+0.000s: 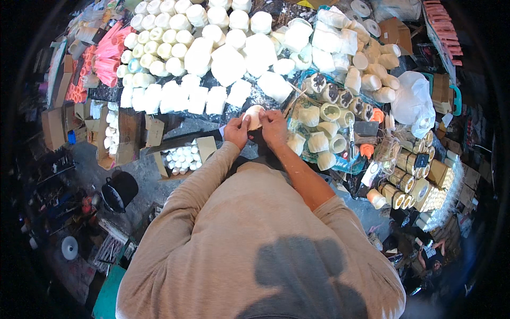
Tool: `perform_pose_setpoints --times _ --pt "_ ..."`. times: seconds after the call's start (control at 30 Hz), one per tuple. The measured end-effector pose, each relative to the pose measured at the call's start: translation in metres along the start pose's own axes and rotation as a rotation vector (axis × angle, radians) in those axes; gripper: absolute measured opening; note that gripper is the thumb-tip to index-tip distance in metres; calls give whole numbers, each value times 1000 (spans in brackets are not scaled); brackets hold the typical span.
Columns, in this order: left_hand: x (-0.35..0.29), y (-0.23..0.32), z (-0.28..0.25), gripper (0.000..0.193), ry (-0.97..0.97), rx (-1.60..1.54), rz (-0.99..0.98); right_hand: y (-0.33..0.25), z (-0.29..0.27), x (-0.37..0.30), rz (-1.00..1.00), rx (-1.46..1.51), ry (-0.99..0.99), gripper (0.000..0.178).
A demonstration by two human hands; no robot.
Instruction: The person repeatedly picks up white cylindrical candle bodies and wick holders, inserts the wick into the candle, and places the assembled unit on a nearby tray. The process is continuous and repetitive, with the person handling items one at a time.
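Between my two hands is a small, rounded, cream-coloured piece (253,116) that looks like wax, close to the near edge of the worktable. My left hand (237,132) pinches its left side with the thumb on top. On its other side the fingers of my right hand (273,128) are closed against it. Beyond them, bright white blocky pieces (216,100) stand in a row, with many rounded white pieces (180,22) behind. To the right of my hands are hollow cream cups (330,111), some tilted, and several with dark contents (317,82).
An open cardboard box (206,148) of white cylinders and a black bucket (120,191) sit left of my body. Pink pieces (112,50) lie far left. At right are a white plastic bag (414,98) and bundled tan cylinders (402,179). Another person (433,254) appears lower right.
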State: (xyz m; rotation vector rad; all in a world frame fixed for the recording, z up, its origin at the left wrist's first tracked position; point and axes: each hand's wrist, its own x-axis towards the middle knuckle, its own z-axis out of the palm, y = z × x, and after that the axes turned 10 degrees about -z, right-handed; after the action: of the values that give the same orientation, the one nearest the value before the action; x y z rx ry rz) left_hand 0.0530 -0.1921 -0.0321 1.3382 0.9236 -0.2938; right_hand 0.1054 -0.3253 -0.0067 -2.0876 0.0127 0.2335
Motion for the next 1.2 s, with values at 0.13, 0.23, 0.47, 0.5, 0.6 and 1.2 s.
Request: perform_pose_setpoints --times 0.13,0.23,0.47,0.5,0.6,1.2 --pt "-4 2 2 34 134 138 138 1 10 0 -29 -47 149 26" --pt "-3 7 10 30 241 199 372 3 8 5 14 -14 178 26" --pt "6 20 10 29 344 395 336 7 5 8 66 -108 164 29" --pt "9 20 9 32 358 445 295 8 6 9 83 -127 170 30" --pt "22 15 4 40 404 634 133 13 9 19 267 -29 128 34" --pt "54 -34 -12 41 194 774 188 48 -5 27 -127 -114 -197 37"
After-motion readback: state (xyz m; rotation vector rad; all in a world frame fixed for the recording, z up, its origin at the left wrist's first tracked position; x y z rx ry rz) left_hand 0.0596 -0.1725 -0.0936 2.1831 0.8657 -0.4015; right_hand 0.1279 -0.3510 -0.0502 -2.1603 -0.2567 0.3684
